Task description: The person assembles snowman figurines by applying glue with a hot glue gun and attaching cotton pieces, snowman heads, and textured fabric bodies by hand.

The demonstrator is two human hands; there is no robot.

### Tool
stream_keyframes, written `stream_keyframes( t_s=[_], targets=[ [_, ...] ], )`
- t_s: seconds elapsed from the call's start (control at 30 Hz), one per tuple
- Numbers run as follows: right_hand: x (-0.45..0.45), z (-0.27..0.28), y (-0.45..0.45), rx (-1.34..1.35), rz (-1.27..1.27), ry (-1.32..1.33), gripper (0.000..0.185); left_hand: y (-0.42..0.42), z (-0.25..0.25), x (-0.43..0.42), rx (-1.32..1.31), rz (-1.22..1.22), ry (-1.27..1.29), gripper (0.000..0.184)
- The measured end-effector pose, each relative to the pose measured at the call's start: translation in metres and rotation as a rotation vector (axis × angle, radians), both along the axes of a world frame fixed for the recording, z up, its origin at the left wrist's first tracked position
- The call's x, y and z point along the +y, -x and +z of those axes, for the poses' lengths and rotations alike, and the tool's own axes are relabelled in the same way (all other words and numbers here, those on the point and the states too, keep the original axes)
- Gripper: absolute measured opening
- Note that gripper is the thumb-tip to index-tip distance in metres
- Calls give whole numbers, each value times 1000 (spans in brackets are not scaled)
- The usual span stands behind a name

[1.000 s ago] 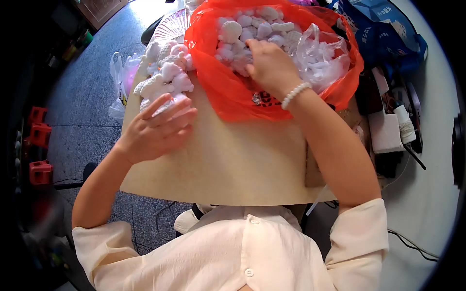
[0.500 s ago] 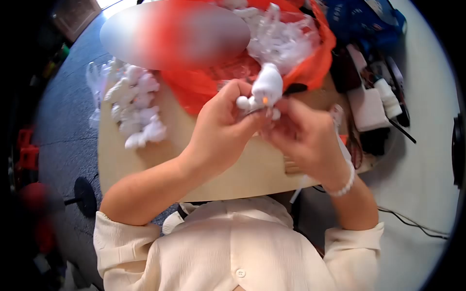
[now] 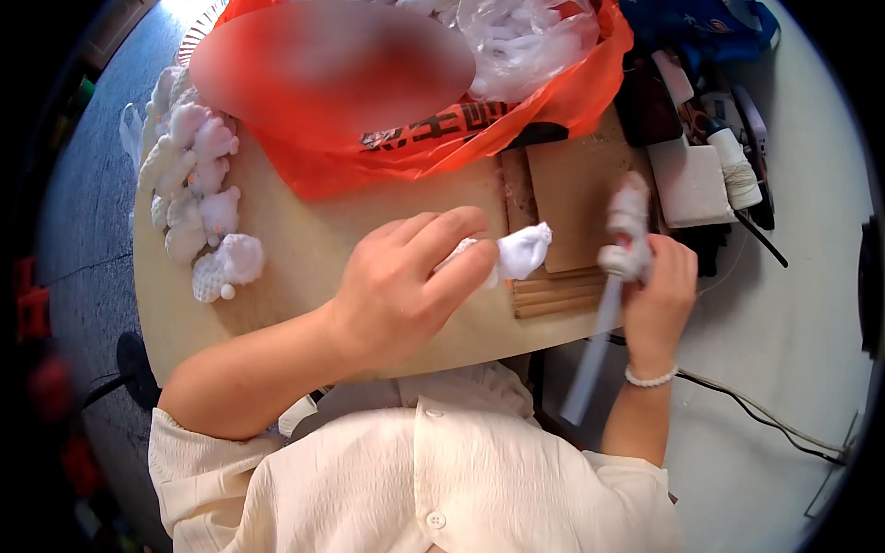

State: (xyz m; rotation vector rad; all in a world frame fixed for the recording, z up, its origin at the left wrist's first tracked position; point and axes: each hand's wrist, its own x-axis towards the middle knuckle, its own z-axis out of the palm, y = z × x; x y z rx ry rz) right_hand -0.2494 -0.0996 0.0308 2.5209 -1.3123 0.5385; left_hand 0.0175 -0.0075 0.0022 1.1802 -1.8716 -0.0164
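Over the middle of the table, my left hand [image 3: 396,286] is closed around a small white doll [image 3: 525,251]. One fabric end of it pokes out to the right of my fingers, while the rest is mostly covered by them. My right hand [image 3: 662,295], further right, is wrapped around a pale hot glue gun [image 3: 630,226], somewhat blurred. A long translucent glue stick [image 3: 590,359] extends from it, slanting down toward the table's front edge.
Several white stuffed figures [image 3: 217,217] lie piled along the table's left side. An orange-red plastic bag [image 3: 415,161] with white pieces in clear plastic spreads at the back. Brown cardboard [image 3: 585,198], a white box [image 3: 687,184] and a thread spool [image 3: 737,170] sit on the right.
My hands have moved apart. My left hand has come lower with the white doll, turning it. My right hand has shifted right and now holds the glue gun. The view has shifted.
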Motion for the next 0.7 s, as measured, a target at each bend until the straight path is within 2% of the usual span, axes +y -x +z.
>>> stream_keyframes(
  t_s=[0.1, 0.13, 0.17, 0.23, 0.27, 0.3, 0.33, 0.4, 0.7],
  targets=[
    [24, 24, 4, -917, -187, -684, 22, -2, 0, -2, -71, 40, 146, 32],
    [29, 34, 4, -951, 121, -737, 32, -2, 0, -2, -77, 49, 203, 32],
    [36, 34, 11, -1069, 128, -929, 42, -1, 5, -2, -71, 45, 226, 27],
    [50, 38, 11, -979, 120, -1046, 63, 0, 3, -5, -105, 25, 336, 26],
    [60, 43, 2, -777, 108, -968, 73, 0, 2, -7, -124, 15, 391, 25],
    [64, 46, -4, -725, 38, -955, 76, 2, -2, -9, -116, 19, 461, 23],
    [65, 39, -7, -734, 164, -879, 64, 4, -3, -9, -114, 19, 476, 23],
    [70, 40, -12, -773, 128, -974, 53, 5, -5, -9, -114, 17, 509, 23],
    [66, 32, -15, -706, 195, -899, 38, 2, -5, -9, -141, 11, 491, 23]
  ],
)
